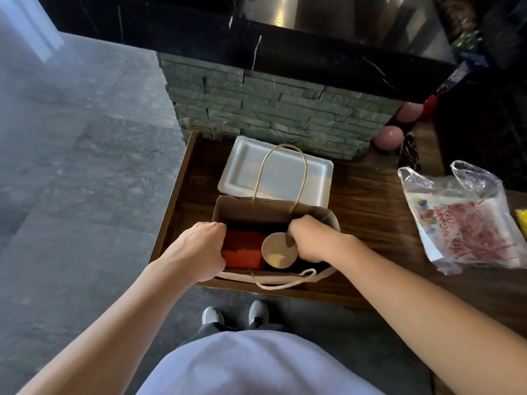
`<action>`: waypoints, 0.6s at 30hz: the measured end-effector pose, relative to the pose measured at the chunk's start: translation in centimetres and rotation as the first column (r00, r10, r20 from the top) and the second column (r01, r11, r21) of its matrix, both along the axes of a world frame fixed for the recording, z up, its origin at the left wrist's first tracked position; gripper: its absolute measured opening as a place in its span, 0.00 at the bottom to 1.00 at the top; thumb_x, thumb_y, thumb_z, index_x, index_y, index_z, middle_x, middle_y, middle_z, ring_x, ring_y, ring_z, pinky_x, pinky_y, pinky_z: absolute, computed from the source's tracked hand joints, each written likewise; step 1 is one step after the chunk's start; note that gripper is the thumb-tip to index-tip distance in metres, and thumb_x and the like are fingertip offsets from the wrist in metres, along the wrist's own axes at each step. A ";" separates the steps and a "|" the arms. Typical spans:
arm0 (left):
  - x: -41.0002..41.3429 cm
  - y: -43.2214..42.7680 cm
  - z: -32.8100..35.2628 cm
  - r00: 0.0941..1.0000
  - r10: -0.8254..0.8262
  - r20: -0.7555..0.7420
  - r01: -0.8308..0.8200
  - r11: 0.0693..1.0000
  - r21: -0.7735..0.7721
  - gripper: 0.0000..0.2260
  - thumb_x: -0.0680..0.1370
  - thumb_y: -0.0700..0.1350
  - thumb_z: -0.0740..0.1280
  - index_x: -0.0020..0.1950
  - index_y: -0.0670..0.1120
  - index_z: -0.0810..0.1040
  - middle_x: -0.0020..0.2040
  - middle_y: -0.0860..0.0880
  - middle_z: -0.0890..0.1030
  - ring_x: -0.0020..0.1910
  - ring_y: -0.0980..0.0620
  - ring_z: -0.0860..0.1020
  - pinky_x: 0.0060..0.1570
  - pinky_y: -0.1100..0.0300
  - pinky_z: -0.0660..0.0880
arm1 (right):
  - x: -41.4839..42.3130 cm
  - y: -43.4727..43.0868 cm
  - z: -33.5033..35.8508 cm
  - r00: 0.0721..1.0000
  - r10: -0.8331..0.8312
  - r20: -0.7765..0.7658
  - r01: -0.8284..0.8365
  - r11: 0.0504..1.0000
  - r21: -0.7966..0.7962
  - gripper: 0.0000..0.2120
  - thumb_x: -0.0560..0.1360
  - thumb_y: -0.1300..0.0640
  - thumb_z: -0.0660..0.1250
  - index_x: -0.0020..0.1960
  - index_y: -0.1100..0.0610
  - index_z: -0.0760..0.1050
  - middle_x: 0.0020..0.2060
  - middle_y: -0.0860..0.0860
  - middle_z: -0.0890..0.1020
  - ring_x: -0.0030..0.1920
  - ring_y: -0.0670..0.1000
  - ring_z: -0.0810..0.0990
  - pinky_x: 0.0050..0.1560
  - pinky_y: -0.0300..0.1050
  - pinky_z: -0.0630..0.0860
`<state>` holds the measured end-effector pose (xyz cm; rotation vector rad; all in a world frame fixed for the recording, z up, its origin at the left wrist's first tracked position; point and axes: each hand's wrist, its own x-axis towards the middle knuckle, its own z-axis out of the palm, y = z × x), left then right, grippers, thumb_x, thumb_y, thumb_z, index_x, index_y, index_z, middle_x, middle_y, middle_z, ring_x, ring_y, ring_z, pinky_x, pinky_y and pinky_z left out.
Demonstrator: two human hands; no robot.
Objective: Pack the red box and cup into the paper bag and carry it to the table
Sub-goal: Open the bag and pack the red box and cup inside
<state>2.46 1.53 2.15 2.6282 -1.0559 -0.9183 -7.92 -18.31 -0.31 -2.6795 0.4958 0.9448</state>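
A brown paper bag (256, 208) stands open on a dark wooden counter (368, 212). Inside it lies the red box (243, 249) on the left, and a tan paper cup (279, 250) stands upright on the right. My left hand (199, 246) reaches into the bag's left side with its fingers closed around the red box's left end. My right hand (309, 238) is inside the bag's right side, fingers pinching the cup's rim. One bag handle (281, 172) stands up at the back; the near handle (285, 280) droops over the front edge.
A white foam tray (273, 169) lies behind the bag against a stone-clad pillar (271, 109). A clear plastic bag with printed packets (467, 223) lies on the counter at right. Pink balloons (389, 137) sit at the back right. Grey stone floor (71, 181) spreads to the left.
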 end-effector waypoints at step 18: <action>-0.4 0.4 0.0 0.999 0.034 -0.008 -0.034 0.999 -0.032 0.20 0.70 0.36 0.63 0.60 0.48 0.76 0.44 0.51 0.76 0.35 0.55 0.72 0.26 0.67 0.66 | 1.6 -0.2 -5.0 0.969 -0.022 -0.244 0.040 0.997 0.067 0.11 0.75 0.60 0.63 0.57 0.54 0.74 0.57 0.57 0.79 0.51 0.58 0.79 0.49 0.49 0.75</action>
